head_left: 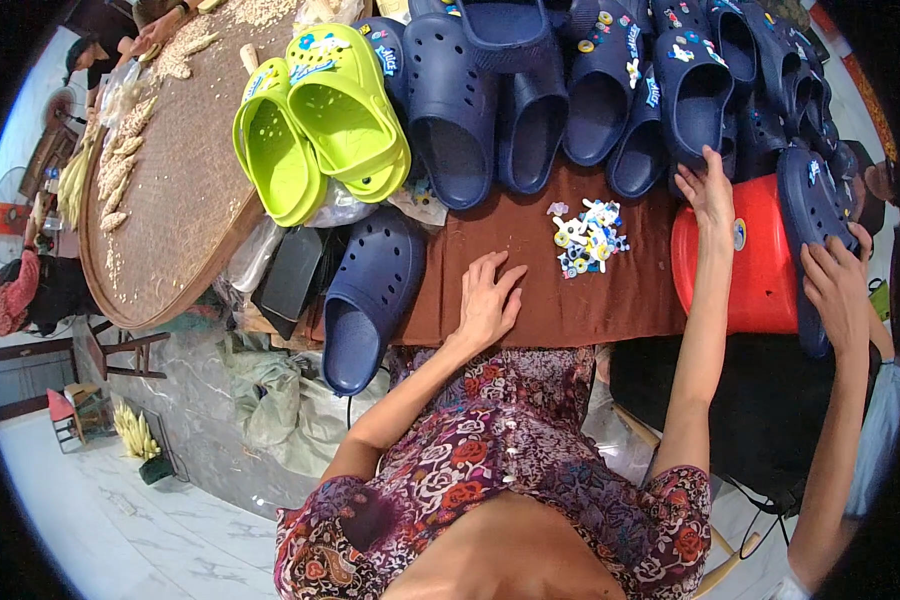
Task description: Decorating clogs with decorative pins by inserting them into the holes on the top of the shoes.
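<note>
My left hand lies flat, fingers spread, on a brown cloth, holding nothing. A small pile of colourful shoe charms sits just right of it. My right hand reaches forward over a red plastic stool. Its fingertips touch the heel of a navy clog in the row of navy clogs at the back. A single navy clog lies to the left of my left hand.
A pair of lime-green clogs rests beside a big round woven tray with corn pieces. At the right, another person's hand holds a navy clog. Other people sit at the far left.
</note>
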Action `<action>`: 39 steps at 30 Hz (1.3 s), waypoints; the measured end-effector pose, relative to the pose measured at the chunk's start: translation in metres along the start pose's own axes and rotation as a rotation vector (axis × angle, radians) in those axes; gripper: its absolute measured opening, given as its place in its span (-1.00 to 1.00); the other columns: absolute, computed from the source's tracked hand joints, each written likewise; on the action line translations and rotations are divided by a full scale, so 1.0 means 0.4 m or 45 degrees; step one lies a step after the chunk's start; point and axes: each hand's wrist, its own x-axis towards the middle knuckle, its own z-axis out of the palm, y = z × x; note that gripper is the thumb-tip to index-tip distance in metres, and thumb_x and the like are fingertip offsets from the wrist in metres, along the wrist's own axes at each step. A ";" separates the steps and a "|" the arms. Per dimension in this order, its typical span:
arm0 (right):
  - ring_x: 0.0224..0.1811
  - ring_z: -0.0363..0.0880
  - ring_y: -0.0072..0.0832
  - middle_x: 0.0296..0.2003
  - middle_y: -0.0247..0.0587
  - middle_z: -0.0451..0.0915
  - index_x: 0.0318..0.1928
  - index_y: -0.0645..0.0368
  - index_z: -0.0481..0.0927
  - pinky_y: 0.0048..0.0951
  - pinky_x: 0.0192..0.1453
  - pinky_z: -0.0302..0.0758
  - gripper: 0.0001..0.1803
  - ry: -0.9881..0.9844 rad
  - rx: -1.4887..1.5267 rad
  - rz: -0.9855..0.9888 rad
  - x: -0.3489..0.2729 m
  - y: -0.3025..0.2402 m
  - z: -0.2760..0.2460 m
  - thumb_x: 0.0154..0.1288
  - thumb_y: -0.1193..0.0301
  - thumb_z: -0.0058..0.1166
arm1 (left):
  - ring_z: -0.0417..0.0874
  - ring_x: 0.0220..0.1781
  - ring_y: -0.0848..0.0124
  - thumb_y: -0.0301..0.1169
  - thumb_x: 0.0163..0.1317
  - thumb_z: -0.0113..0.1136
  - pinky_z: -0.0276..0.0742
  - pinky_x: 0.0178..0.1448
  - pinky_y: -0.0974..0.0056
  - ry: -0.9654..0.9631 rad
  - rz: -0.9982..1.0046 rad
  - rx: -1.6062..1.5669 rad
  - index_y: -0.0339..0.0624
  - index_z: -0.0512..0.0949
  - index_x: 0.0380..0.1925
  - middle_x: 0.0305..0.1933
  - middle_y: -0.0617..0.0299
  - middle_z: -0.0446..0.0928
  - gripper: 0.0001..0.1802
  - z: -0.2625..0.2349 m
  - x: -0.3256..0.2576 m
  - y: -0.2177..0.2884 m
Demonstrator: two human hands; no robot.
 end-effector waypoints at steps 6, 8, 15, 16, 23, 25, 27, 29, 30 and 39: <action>-0.08 0.63 -0.27 -0.11 -0.08 0.57 -0.10 0.38 0.51 -0.11 0.14 0.67 -0.72 -0.144 0.251 -0.091 -0.133 0.054 0.021 0.38 0.37 0.06 | 0.39 0.28 -0.07 -0.48 0.20 0.23 0.33 0.33 -0.04 -0.009 -0.115 -0.199 -0.08 0.59 0.10 0.24 -0.07 0.42 -0.58 -0.015 0.016 -0.010; -0.02 0.61 -0.29 -0.03 -0.09 0.54 0.00 0.40 0.43 -0.08 0.16 0.66 -0.69 -0.193 0.218 -0.165 -0.235 0.096 0.041 0.37 0.42 0.04 | 0.44 0.24 -0.04 -0.49 0.21 0.21 0.40 0.32 0.03 0.000 -0.178 -0.297 -0.10 0.59 0.11 0.21 -0.08 0.45 -0.58 -0.039 0.027 -0.003; 0.15 0.49 -0.26 0.17 -0.15 0.47 0.35 0.24 0.27 -0.22 0.39 0.29 -0.43 -0.298 -0.314 -0.123 -0.666 0.323 0.059 0.32 0.52 -0.06 | 0.52 0.19 0.21 -0.36 0.28 0.27 0.47 0.25 0.19 0.050 -0.425 -0.897 -0.19 0.38 0.33 0.21 0.05 0.43 -0.39 -0.098 0.032 0.019; 0.15 0.49 -0.26 0.17 -0.15 0.47 0.35 0.24 0.27 -0.22 0.39 0.29 -0.43 -0.286 -0.316 -0.115 -0.708 0.373 0.031 0.32 0.52 -0.06 | 0.52 0.19 0.21 -0.36 0.28 0.27 0.47 0.25 0.19 0.037 -0.428 -0.901 -0.19 0.38 0.33 0.21 0.05 0.43 -0.39 -0.105 0.024 0.021; -0.09 0.53 -0.48 0.05 -0.20 0.49 0.34 0.25 0.20 -0.45 -0.10 0.51 -0.42 -0.624 -0.369 0.362 -0.835 0.425 0.001 0.32 0.49 -0.03 | 0.25 0.43 0.00 -0.08 -0.07 0.56 0.30 0.43 0.00 -0.018 -0.237 -0.761 -0.17 0.08 0.50 0.39 -0.14 0.18 0.19 -0.135 -0.008 0.061; -0.07 0.56 -0.44 0.04 -0.18 0.51 0.30 0.27 0.23 -0.40 -0.06 0.53 -0.48 -0.702 -0.390 0.375 -0.841 0.402 0.012 0.36 0.47 -0.03 | 0.29 0.39 0.11 -0.09 -0.11 0.59 0.33 0.35 0.05 -0.013 -0.283 -0.431 -0.15 0.07 0.51 0.41 0.00 0.15 0.23 -0.142 -0.022 0.071; -0.06 0.59 -0.40 0.02 -0.16 0.53 0.25 0.28 0.26 -0.35 -0.02 0.55 -0.53 -0.776 -0.410 0.389 -0.844 0.376 0.025 0.39 0.45 -0.03 | 0.28 0.40 0.11 -0.23 -0.10 0.56 0.33 0.35 0.07 0.010 -0.318 -0.420 -0.14 0.11 0.50 0.41 -0.01 0.18 0.16 -0.140 -0.038 0.064; -0.04 0.61 -0.36 0.00 -0.14 0.55 0.21 0.29 0.28 -0.30 0.02 0.56 -0.59 -0.855 -0.428 0.402 -0.845 0.352 0.035 0.43 0.43 -0.03 | 0.29 0.40 0.13 -0.37 -0.03 0.46 0.33 0.36 0.09 0.034 -0.392 -0.388 -0.14 0.15 0.48 0.39 0.00 0.22 0.03 -0.136 -0.059 0.043; -0.03 0.62 -0.34 -0.01 -0.13 0.56 0.19 0.30 0.30 -0.28 0.04 0.57 -0.61 -0.892 -0.437 0.409 -0.844 0.342 0.040 0.45 0.42 -0.03 | 0.32 0.39 0.14 -0.47 0.02 0.37 0.31 0.39 0.10 0.076 -0.365 -0.413 -0.17 0.18 0.45 0.38 -0.01 0.26 -0.06 -0.132 -0.065 0.032; -0.09 0.61 -0.46 -0.03 -0.10 0.54 0.08 0.23 0.48 -0.37 -0.02 0.56 -0.68 -0.800 -0.758 -0.019 -0.634 0.306 -0.005 0.41 0.37 0.16 | 0.31 0.36 0.02 -0.23 0.13 0.39 0.20 0.46 -0.01 0.005 -0.476 -0.582 -0.21 0.20 0.43 0.35 -0.12 0.30 -0.10 -0.177 -0.039 0.012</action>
